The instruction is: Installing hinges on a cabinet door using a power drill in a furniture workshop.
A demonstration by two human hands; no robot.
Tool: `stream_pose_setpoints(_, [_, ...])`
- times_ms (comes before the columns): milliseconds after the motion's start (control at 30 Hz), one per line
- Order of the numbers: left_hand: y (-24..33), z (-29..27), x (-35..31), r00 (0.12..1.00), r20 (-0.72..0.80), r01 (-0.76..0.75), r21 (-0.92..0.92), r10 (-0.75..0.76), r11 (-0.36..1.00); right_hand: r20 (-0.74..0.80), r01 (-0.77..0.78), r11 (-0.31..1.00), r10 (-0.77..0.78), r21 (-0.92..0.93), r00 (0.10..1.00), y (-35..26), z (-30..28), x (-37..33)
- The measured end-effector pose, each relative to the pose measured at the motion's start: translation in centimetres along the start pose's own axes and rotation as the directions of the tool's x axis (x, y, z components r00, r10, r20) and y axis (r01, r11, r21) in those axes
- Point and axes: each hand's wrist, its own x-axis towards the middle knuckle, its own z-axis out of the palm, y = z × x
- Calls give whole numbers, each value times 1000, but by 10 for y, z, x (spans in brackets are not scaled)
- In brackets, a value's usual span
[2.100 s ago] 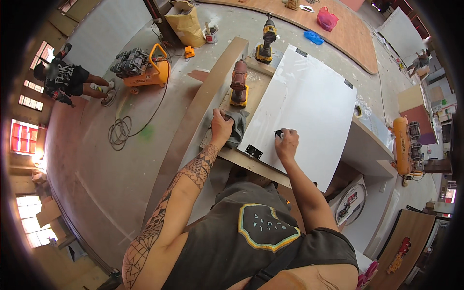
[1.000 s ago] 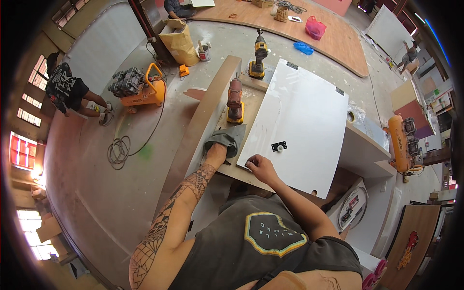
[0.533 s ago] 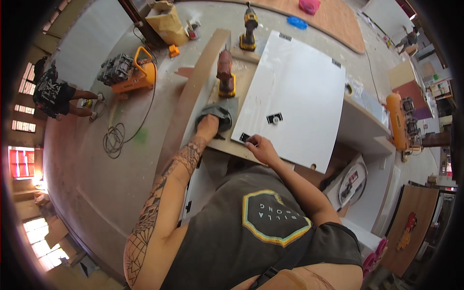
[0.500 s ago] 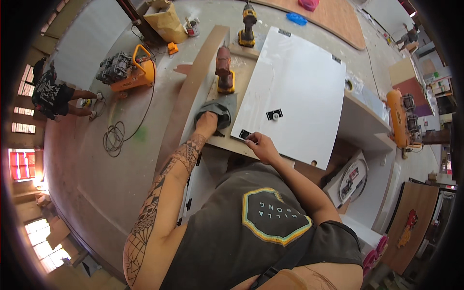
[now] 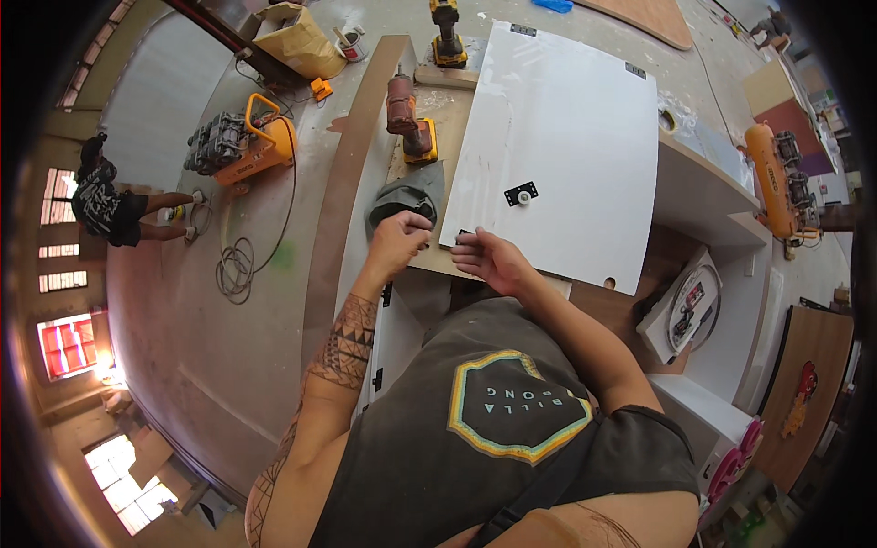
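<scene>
My left hand point(image 5: 399, 242) is just at the near edge of a dark grey cloth pouch point(image 5: 395, 196), its fingers drawn together; anything between them is too small or hidden to make out. To its right, my right hand point(image 5: 493, 260) has its fingers stretched out beside the near left corner of a white panel point(image 5: 566, 119). A black plate point(image 5: 463, 236) at that corner is partly covered by the fingers. Farther in on the panel lies a black plate with a pale round knob point(image 5: 523, 194). Beyond the pouch stands a cordless drill with a reddish-brown body point(image 5: 402, 108).
A second cordless drill point(image 5: 448, 38) stands at the back. Orange air compressors are on the left point(image 5: 260, 146) and right point(image 5: 772, 178). A hose point(image 5: 233, 269) coils on the floor. Another person point(image 5: 114, 196) is at far left. A boxed item point(image 5: 685, 310) sits in the cabinet.
My left hand has come out of the grey pouch and moved toward my right hand. My right hand's fingers have straightened near the corner plate. The view has shifted slightly.
</scene>
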Motion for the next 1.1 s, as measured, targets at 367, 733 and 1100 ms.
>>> stream_pose_setpoints(367, [-6, -1, 110, 800, -463, -243, 330, 381, 912, -133, 108, 987, -92, 120, 987, 2, -42, 3])
stream_pose_setpoints(733, [27, 12, 228, 831, -524, -389, -306, 187, 869, -175, 364, 930, -369, -56, 913, -16, -84, -82])
stream_pose_setpoints(1100, [106, 3, 30, 759, -234, -641, -110, 607, 759, -142, 376, 910, -354, 178, 924, -45, -52, -73])
